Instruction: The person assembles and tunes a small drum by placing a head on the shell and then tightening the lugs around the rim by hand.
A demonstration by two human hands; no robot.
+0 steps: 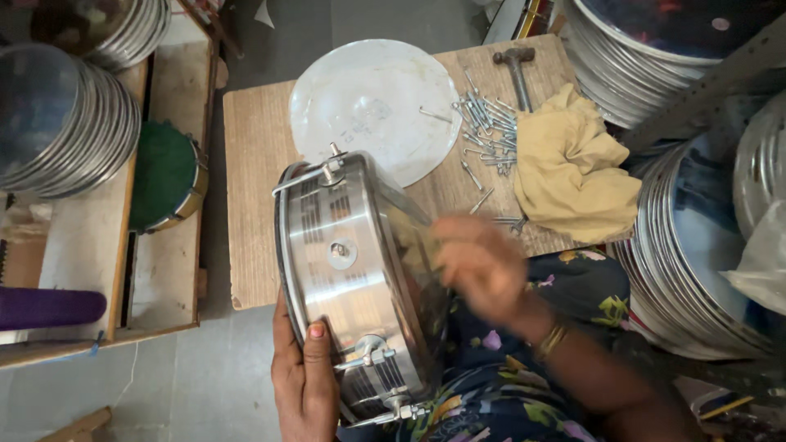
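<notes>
Steel drum shell [356,278] stands on edge on the person's lap, against the wooden table [254,164]. Left hand [304,372] grips its lower rim, fingers pressed together, thumb on the chromed wall. Right hand [479,266] at the open face; blurred, finger state unclear. Tension rods [490,123], hammer [516,69], yellow cloth [573,168] beyond.

The left hand [303,372] grips the rim of a shiny metal drum [352,278] held on edge. The right hand [479,266], blurred, is at its top. Behind, the counter [254,164] holds a white disc [372,106], screws [487,123], a hammer [516,69] and a yellow cloth [573,168].
</notes>
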